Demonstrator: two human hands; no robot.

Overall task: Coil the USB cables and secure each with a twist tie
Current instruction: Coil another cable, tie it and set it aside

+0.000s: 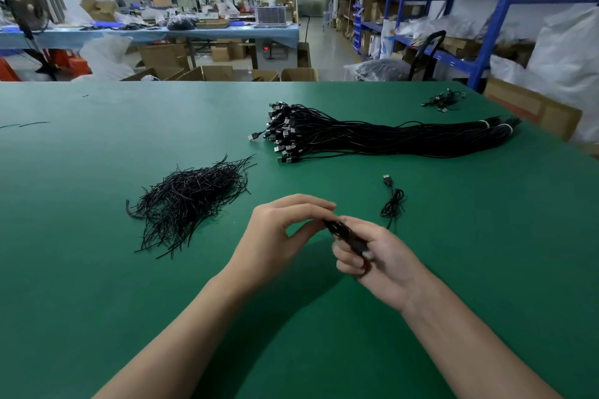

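My right hand point(379, 256) grips a small coiled black USB cable point(343, 233) above the green table point(97, 269). My left hand point(282, 230) meets it from the left, its fingertips pinching the coil's upper end. Most of the coil is hidden inside my right fingers. A loosely coiled black cable point(393, 201) with its USB plug pointing away lies just right of my hands. A heap of black twist ties point(188, 201) lies to the left. A big bundle of straight black USB cables point(372, 136) stretches across the far right of the table.
A few more small cables point(444, 100) lie at the far right corner. Two stray ties point(29, 124) lie at the far left. Cardboard boxes point(531, 107) and white bags border the table's right edge, with blue shelving point(492, 26) behind.
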